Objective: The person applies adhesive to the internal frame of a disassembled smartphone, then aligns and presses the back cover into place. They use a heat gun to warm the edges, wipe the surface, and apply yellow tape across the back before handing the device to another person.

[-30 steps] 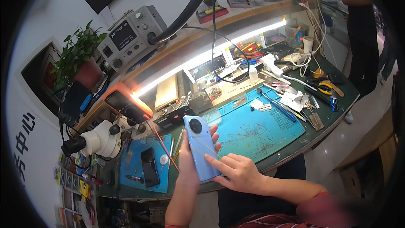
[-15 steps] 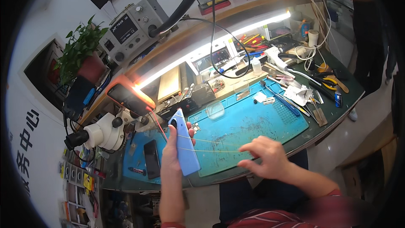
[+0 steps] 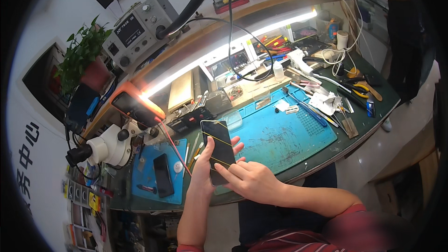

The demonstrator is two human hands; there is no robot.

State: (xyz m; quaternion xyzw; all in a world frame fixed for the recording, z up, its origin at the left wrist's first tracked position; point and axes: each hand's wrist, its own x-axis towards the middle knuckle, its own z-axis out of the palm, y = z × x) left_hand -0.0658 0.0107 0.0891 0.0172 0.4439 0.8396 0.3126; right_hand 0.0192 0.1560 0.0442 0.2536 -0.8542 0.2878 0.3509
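Observation:
My left hand is closed around a dark-screened smartphone, thumb on its left edge and fingertips showing past its right edge. Thin yellow rubber bands cross the screen at a slant, near the top and lower down. My right hand is at the phone's lower right edge, its index fingertip on the glass beside the lowest band and its other fingers curled. The right thumb is mostly hidden. A second black phone lies on the small blue mat to the left.
A large blue work mat covers the bench middle. At left stand a white microscope and an orange-framed meter. Tweezers, a blue brush, pliers and cables crowd the right. A person stands at the far right.
The phone has turned from its blue back to its dark screen. My right hand has come left from the stretched bands to the phone, and the bands now lie across the screen.

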